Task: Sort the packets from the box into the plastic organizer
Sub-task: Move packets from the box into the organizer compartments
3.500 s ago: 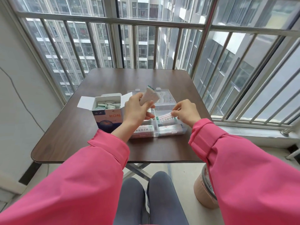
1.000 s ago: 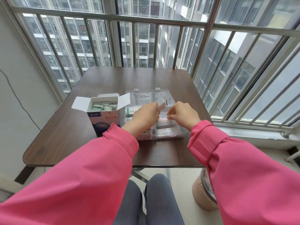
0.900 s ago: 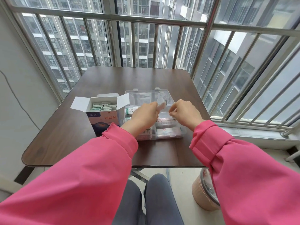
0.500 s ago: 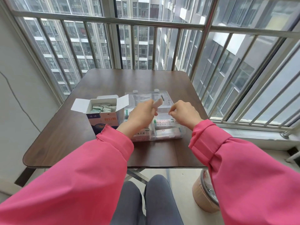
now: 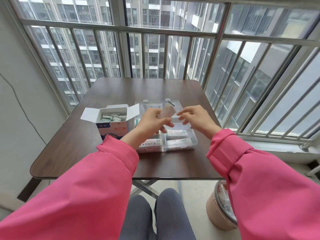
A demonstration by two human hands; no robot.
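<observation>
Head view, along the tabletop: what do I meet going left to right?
Box with packets inside → left hand gripping a packet → right hand, holding nothing. The organizer lies under both hands, so it has no clear slot in the order.

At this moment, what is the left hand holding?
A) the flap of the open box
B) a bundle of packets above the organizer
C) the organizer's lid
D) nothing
B: the left hand grips a bundle of packets raised above the clear organizer, apart from the box.
</observation>
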